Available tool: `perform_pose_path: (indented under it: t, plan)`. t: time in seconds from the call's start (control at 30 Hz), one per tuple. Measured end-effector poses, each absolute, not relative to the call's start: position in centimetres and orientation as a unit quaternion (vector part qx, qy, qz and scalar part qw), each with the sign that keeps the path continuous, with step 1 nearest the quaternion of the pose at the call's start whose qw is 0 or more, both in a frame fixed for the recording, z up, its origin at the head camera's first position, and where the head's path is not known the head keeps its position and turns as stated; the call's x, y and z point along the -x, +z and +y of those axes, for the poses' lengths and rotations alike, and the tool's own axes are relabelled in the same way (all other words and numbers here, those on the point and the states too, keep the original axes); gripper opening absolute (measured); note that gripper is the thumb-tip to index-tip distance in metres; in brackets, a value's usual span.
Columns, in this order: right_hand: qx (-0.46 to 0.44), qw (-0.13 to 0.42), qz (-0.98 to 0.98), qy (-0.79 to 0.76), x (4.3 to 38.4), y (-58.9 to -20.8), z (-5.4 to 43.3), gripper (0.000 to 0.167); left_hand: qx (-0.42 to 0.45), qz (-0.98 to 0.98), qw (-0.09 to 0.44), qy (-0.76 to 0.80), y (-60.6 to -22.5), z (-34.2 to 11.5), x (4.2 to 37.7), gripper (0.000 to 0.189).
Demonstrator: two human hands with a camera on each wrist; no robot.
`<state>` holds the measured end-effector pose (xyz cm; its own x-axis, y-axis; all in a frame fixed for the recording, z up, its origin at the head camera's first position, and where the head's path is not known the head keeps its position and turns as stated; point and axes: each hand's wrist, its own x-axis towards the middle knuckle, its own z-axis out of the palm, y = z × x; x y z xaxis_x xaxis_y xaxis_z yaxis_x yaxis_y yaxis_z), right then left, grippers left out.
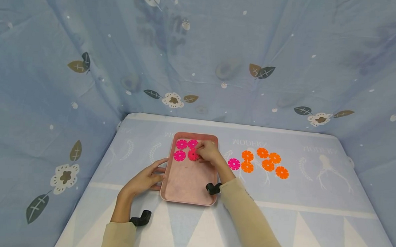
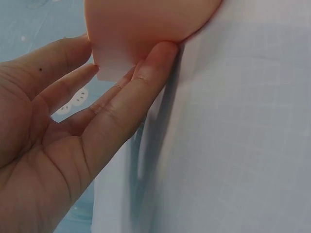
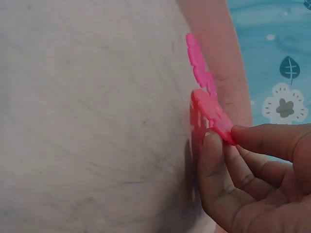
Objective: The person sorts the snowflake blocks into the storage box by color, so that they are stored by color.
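Pink disc [image 1: 192, 156] pinched in your right hand [image 1: 209, 151], over the tray [image 1: 185, 190], beside three magenta discs [image 1: 177, 155]. Your left hand [image 1: 146, 179], fingers extended, touches the rim. Uneven release might overlap them.

From the near side, the head view looks forward and down over the tray [image 1: 186, 186]. Close up, the left wrist view shares its left edge, the right probably its far part.
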<state>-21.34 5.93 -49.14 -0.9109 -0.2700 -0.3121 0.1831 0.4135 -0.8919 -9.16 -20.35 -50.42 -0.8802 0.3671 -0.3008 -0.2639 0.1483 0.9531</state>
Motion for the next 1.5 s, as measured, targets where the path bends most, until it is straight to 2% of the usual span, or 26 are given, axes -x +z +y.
perform_pose_path:
  t: [0.13,0.37,0.6,1.0,1.5]
  plan:
    - [0.026,0.209,0.821,-0.531,21.2,-49.1,5.8,0.012,-0.035,0.719,0.243,0.65,-50.4,-20.3,9.2,0.064]
    - [0.068,0.195,0.846,-0.491,20.8,-47.7,6.2,0.023,-0.033,0.722,0.242,0.648,-50.2,-20.2,9.4,0.064]
    - [0.107,0.155,0.849,-0.494,20.7,-45.4,8.1,0.03,-0.035,0.721,0.242,0.648,-50.0,-20.3,9.4,0.064]
    - [0.103,0.115,0.805,-0.572,19.1,-42.0,13.2,0.027,-0.026,0.723,0.24,0.647,-50.0,-20.3,9.4,0.065]
    - [0.091,0.089,0.811,-0.571,16.8,-42.7,19.3,0.027,-0.03,0.726,0.242,0.644,-50.1,-20.3,9.2,0.063]
